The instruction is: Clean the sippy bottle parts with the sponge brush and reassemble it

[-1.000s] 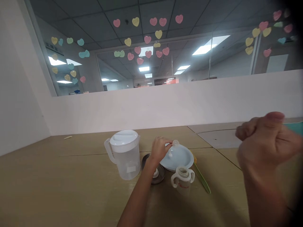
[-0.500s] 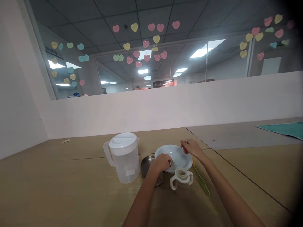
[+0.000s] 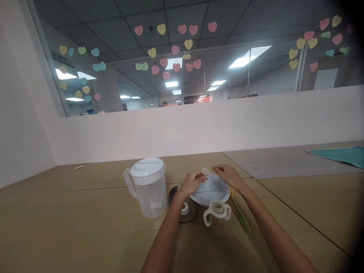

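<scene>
My left hand is closed on a small translucent round piece that looks like a bottle nipple, raised over the pale blue bowl. My right hand is at the bowl's far right rim, fingers loosely stretched toward the left hand, with nothing visible in them. In front of the bowl stands a clear baby bottle with white handles and no cap. Left of it, a round metal tray holds a white ring, partly hidden by my left forearm.
A clear lidded pitcher stands left of the tray. A green-handled brush lies right of the bowl. A teal cloth lies at the far right. A wall with a window borders the table at the back.
My left hand has lifted the translucent piece up and away from the bowl's near rim. My right hand has shifted slightly left, closer to it. The white ring on the tray now shows.
</scene>
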{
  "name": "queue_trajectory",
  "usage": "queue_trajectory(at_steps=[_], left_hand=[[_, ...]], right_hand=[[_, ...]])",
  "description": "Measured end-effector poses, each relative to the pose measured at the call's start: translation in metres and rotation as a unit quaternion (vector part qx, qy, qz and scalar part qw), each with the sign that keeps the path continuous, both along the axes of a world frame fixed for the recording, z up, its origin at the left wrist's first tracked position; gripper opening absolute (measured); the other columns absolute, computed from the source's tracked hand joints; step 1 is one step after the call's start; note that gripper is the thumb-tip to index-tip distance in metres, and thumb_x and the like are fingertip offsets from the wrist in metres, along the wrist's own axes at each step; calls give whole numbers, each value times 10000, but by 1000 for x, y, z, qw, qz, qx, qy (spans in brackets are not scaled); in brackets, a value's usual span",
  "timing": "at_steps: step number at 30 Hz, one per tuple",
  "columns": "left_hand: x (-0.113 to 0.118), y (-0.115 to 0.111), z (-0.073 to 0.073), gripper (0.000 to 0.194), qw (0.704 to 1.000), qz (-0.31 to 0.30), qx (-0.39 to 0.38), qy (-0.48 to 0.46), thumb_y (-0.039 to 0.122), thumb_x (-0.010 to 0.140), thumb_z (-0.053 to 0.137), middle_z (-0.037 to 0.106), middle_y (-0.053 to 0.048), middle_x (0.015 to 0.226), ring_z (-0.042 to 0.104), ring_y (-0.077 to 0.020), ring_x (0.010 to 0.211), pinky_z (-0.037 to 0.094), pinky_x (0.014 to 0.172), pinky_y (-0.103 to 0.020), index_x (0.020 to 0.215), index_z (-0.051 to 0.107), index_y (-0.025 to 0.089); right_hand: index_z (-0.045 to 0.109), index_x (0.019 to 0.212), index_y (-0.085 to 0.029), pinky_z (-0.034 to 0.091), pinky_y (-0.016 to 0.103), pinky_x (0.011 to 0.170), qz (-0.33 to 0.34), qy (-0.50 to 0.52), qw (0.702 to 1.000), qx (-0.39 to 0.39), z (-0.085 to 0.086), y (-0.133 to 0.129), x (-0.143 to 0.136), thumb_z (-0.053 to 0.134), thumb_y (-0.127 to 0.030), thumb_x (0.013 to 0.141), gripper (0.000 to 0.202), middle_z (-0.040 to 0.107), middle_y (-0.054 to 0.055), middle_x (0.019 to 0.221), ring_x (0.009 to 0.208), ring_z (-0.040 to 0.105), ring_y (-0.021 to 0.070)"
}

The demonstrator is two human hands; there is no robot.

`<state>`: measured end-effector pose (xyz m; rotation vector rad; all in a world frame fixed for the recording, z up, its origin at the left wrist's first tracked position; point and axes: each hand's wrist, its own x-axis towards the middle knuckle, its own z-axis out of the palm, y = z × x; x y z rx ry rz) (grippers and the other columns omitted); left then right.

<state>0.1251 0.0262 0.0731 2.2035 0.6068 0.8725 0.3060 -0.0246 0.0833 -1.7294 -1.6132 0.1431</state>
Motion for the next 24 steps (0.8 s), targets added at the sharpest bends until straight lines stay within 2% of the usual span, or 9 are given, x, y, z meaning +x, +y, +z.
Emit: queue_trajectory(at_steps=[1,3,5,8,11,13,16,19,24], left_hand=[[0,-5,8,266,1000,-6,2,-10,266,820,456,680,-60,864,601,-162,795,456,735,-253,930,643,111],[0,-18,23,249,999,-27,25,-31,246,815,449,667,-43,832,582,-156,790,445,733,-247,891,649,119],[0,-31,35,241,996,-56,54,-39,166,780,442,659,-26,838,564,-155,814,429,760,-244,887,654,128],[-2,-45,47,284,995,-73,63,-26,116,744,437,651,-17,858,548,-156,829,419,753,-235,932,649,130],[-6,-53,52,237,995,-61,67,38,213,784,463,638,-10,790,539,-136,735,407,659,-211,891,654,123],[-10,-56,52,257,988,-51,81,119,299,804,477,635,-1,737,536,-123,672,390,597,-200,864,665,134],[-16,-55,51,233,950,40,114,287,319,795,514,668,-8,747,576,-126,675,404,605,-203,842,688,173],[-23,-48,46,150,897,163,119,393,207,730,590,698,-80,849,629,-180,766,449,688,-253,821,698,157],[-35,-25,33,248,849,236,71,467,84,518,739,689,-201,881,655,-306,819,496,692,-344,764,704,95]], right_hand=[[668,887,-188,401,241,686,25,6,1000,8,10,-9,-6,392,-464,828,395,679,63,912,837,607,171],[610,1049,-206,418,240,684,123,34,992,18,30,-29,-19,433,-473,815,396,665,48,965,814,605,159],[596,1061,-223,415,250,694,146,-9,988,50,46,-49,-32,504,-452,779,375,650,37,982,821,589,164],[623,962,-224,391,259,704,81,-81,990,83,59,-71,-46,545,-382,755,271,634,36,946,844,567,175],[635,906,-213,372,257,670,37,-124,990,52,63,-82,-49,525,-325,764,212,628,37,896,804,561,169],[640,901,-198,365,257,657,32,-138,990,20,63,-86,-48,517,-335,769,227,632,46,896,811,560,174],[645,908,-186,348,255,605,41,-149,987,-49,61,-88,-47,535,-376,754,268,642,61,885,789,568,184],[653,852,-187,309,253,545,55,-173,977,-109,58,-87,-49,591,-380,698,255,649,61,821,703,567,180],[656,811,-203,303,251,543,50,-159,984,-57,65,-94,-53,527,-460,745,295,649,47,782,692,558,166]])
